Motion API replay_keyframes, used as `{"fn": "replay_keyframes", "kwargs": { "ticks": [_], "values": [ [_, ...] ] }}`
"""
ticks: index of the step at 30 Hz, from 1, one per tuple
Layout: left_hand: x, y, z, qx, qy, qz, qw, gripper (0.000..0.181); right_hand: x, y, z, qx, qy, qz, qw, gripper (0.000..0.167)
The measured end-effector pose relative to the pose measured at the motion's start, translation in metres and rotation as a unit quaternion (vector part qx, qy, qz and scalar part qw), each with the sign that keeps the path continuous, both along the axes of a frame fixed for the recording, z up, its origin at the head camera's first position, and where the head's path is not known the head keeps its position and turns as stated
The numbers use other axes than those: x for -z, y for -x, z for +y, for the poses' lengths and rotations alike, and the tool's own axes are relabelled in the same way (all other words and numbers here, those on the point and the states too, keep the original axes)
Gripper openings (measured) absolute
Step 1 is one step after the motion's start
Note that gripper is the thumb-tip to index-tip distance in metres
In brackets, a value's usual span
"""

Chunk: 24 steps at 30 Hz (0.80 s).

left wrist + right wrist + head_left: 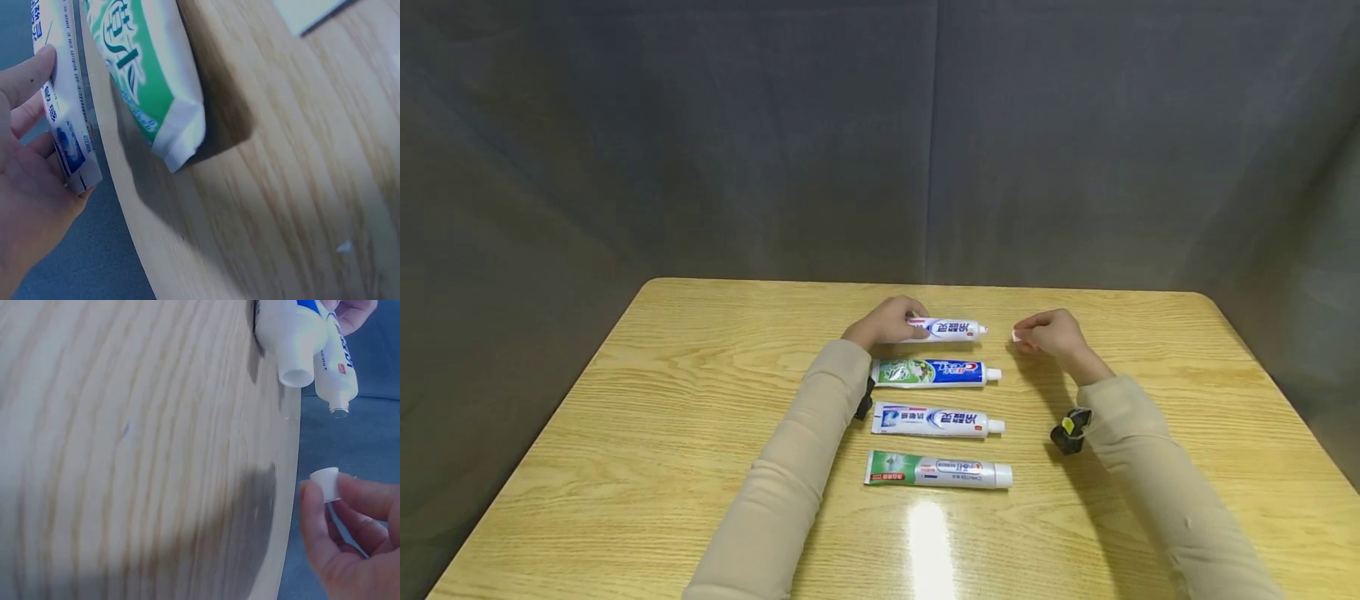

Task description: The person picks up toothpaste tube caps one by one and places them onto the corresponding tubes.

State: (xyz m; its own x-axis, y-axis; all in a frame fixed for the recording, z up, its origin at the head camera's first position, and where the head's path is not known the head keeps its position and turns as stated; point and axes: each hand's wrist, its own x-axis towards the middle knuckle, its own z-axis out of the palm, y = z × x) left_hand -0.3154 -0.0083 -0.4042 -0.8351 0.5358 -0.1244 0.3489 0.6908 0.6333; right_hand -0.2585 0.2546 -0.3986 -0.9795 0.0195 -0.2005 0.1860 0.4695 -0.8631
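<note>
My left hand [887, 322] grips a white toothpaste tube [953, 330] at the far end of the row, its bare nozzle pointing right. In the left wrist view the thumb lies across the printed side of that tube [67, 119]. Off to the right, my right hand [1054, 333] pinches a small white cap [1017, 335] between thumb and fingertips, apart from the nozzle. The right wrist view shows the cap [325, 484] clearly, and the held tube's uncapped threaded neck [339, 410]. Nearest to the held tube lies a blue and green Crest toothpaste tube [932, 373], its cap on.
Nearer to me lie a second white toothpaste tube [929, 420] and a green and silver one [937, 471], both capped and pointing right. All rest on a wooden table [662, 433] with a dark curtain [775, 150] behind its far edge.
</note>
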Motion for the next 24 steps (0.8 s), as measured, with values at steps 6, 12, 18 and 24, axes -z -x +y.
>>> {"fn": "replay_keyframes", "kwargs": {
  "ticks": [6,12,18,24],
  "values": [
    [0.002,0.002,0.000,-0.002,-0.009,0.008,0.9999,0.034,0.004,0.001,-0.002,-0.009,0.016,0.016,0.9997,0.033],
    [0.001,0.003,0.001,-0.014,-0.012,0.006,0.9998,0.033,0.006,0.003,-0.005,-0.016,0.038,0.038,0.9984,0.031],
    [-0.001,0.003,0.002,-0.017,-0.013,0.004,0.9998,0.033,0.005,0.004,-0.009,-0.021,0.049,0.039,0.9978,0.031],
    [0.000,0.004,0.002,-0.017,-0.013,0.000,0.9998,0.033,0.006,0.005,-0.012,-0.022,0.064,0.026,0.9974,0.031]
  ]
}}
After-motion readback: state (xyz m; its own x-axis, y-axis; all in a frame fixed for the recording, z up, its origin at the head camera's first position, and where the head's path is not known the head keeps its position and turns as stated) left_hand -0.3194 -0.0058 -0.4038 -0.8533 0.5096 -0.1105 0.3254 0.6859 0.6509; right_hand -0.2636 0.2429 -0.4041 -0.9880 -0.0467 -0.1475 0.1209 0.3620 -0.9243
